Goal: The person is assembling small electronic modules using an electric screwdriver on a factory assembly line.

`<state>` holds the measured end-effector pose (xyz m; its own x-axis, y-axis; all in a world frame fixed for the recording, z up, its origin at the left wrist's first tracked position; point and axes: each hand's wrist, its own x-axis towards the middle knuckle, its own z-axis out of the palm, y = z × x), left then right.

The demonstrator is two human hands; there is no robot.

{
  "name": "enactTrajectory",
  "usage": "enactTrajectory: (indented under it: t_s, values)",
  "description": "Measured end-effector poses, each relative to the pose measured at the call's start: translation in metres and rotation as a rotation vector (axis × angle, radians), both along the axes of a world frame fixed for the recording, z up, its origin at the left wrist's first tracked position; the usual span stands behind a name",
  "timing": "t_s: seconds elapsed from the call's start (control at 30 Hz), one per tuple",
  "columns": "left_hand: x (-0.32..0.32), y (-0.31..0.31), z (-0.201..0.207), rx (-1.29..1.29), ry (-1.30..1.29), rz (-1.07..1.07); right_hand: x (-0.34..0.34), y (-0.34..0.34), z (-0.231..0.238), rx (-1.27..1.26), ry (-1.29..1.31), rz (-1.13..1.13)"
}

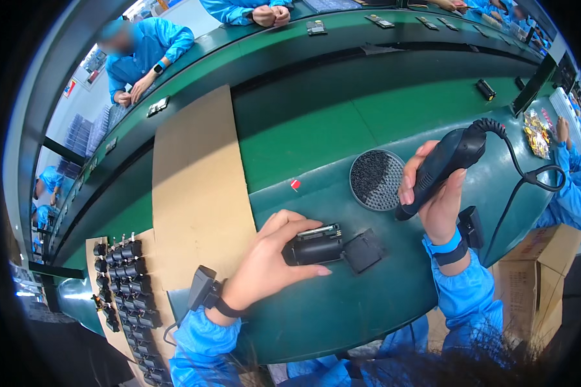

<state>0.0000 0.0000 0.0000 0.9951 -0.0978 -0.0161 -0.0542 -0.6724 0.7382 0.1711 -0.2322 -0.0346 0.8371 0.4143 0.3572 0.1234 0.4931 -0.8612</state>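
My left hand (pixel 268 257) rests on the green bench, its thumb and fingers closed round a black cylindrical device housing (pixel 321 248). A thin strip with metal contacts runs along the housing's upper side. At its right end a flat, square black piece (pixel 364 251) lies against it; whether the two are joined I cannot tell. My right hand (pixel 440 209) grips a black electric screwdriver (pixel 447 166) with a coiled cord, tilted so its tip end points down and left. That end hangs beside a round dish (pixel 351 185) of small black screws; the bit itself I cannot make out.
A cardboard sheet (pixel 197 187) lies left of centre. Rows of black housings (pixel 132 277) stand at the lower left. A small red piece (pixel 295 185) sits near the dish. A cardboard box (pixel 526 277) is at the right. Co-workers sit across the conveyor (pixel 284 48).
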Motion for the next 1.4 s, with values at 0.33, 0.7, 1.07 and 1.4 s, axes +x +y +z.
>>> enactTrajectory:
  t_s: [0.33, 0.7, 1.07, 1.4]
  values:
    - [0.005, -0.062, -0.037, -0.317, -0.107, 0.144, 0.002, 0.003, -0.001, 0.028, -0.042, 0.022]
    - [0.001, -0.063, -0.048, -0.311, -0.102, 0.156, 0.002, 0.003, -0.002, 0.004, -0.032, -0.009]
    - [0.002, -0.061, -0.050, -0.374, -0.113, 0.156, 0.003, 0.002, 0.000, 0.033, -0.041, 0.015]
    - [0.002, -0.060, -0.049, -0.343, -0.121, 0.150, 0.001, 0.002, 0.000, 0.040, -0.024, 0.016]
